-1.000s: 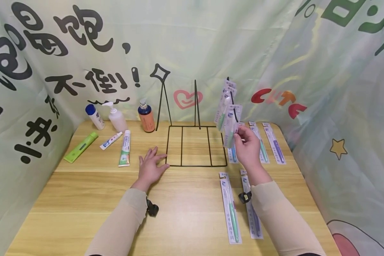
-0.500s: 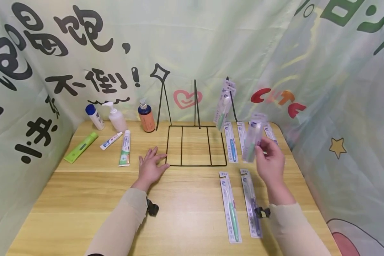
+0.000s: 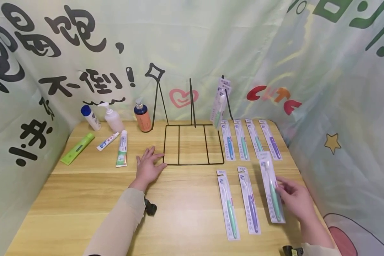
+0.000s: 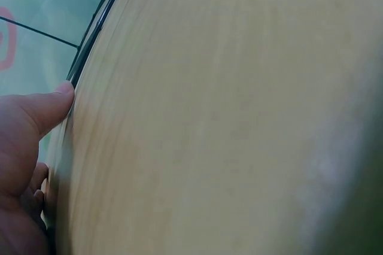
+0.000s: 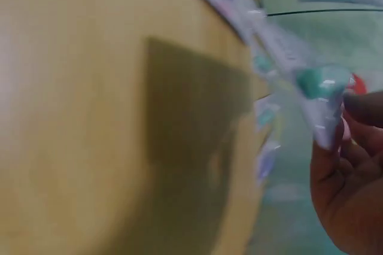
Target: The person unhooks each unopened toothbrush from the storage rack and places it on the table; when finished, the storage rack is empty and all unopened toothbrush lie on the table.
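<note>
My right hand [image 3: 296, 199] pinches the edge of a packaged toothbrush [image 3: 271, 188] with a green handle, tilted just above the table at the right. In the blurred right wrist view, thumb and fingers meet on that pack [image 5: 320, 90]. My left hand [image 3: 146, 169] rests at the left edge of a black wire rack [image 3: 192, 164], fingers spread, the thumb touching its front corner. Other toothbrush packs [image 3: 220, 103] hang on the rack's right hook. To the left of the held pack lie a purple toothbrush pack [image 3: 249, 200] and a green one [image 3: 228, 204].
A back row of toothbrush packs [image 3: 270, 139] lies right of the rack. At the left are a green tube [image 3: 78, 148], toothpaste tubes [image 3: 122, 148], a pump bottle [image 3: 113, 119], an orange bottle [image 3: 142, 116] and a blue-capped bottle [image 3: 91, 118]. Printed cloth [image 3: 243, 42] encloses the table.
My right hand has taken the green toothbrush pack off the front of the right hook and brought it right and nearer, low over the table. My left hand stays at the rack.
</note>
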Available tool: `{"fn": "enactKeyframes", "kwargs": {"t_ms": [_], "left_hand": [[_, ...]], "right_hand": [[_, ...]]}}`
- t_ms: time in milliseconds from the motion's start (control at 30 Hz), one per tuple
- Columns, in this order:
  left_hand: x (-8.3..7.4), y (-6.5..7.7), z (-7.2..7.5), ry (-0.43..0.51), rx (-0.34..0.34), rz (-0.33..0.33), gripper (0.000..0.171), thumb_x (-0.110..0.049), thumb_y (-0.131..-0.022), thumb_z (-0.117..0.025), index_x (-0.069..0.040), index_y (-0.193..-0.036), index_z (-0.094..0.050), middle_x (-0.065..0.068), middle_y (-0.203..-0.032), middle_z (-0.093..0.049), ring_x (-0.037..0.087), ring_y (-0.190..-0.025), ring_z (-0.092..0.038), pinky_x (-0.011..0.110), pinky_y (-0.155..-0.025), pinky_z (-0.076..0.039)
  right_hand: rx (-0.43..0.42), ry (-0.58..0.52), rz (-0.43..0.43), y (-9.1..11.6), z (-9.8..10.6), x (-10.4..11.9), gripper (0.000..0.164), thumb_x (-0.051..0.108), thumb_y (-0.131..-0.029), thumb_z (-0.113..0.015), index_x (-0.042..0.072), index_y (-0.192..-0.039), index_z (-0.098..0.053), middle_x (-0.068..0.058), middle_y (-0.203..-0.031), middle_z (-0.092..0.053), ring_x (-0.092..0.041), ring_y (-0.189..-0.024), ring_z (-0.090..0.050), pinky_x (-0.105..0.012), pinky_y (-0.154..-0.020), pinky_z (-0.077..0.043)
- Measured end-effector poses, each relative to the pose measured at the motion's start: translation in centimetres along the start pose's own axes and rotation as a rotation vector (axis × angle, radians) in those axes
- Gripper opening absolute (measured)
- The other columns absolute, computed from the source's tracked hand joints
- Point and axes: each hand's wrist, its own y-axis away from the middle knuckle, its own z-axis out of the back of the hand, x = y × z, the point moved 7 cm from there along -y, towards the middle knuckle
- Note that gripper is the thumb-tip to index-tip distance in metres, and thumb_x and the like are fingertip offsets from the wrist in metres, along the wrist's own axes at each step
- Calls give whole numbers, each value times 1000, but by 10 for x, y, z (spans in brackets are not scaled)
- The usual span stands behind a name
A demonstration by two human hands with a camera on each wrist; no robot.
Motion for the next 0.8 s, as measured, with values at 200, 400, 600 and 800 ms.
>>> {"fn": "enactKeyframes", "kwargs": {"t_ms": [200,400,600,800], "left_hand": [[1,-1,0,14,-2,2,50,-37,-97,-78,-13,-141,-69,17,-173,-26,41,-161,-13,70,-122,13],[1,-1,-1,17,3,2,50,-37,-98,-78,-14,-141,-69,18,-173,-25,41,-161,-13,71,-122,12],[3,-1,-1,22,-1,0,50,-37,-98,-78,-13,-140,-69,18,-173,-26,41,-161,-13,71,-122,12],[3,-1,-2,14,-6,-8,49,-37,-98,-78,-14,-140,-69,18,-172,-27,41,-161,-14,71,-122,12]], "right_hand": [[115,52,-31,7,-16,-24,40,5,-104,-63,-12,-140,-60,-17,-103,-73,-13,-82,-63,-24,-63,-55],[120,56,-85,9,-23,-33,39,3,-104,-61,-15,-139,-59,-19,-104,-74,-16,-82,-64,-24,-64,-55],[103,111,-64,9,-23,-31,37,0,-101,-62,-17,-133,-62,-21,-103,-73,-21,-86,-63,-23,-64,-54],[77,232,-23,10,-18,-23,43,5,-98,-66,-15,-135,-60,-24,-108,-71,-34,-95,-67,-33,-73,-56]]}}
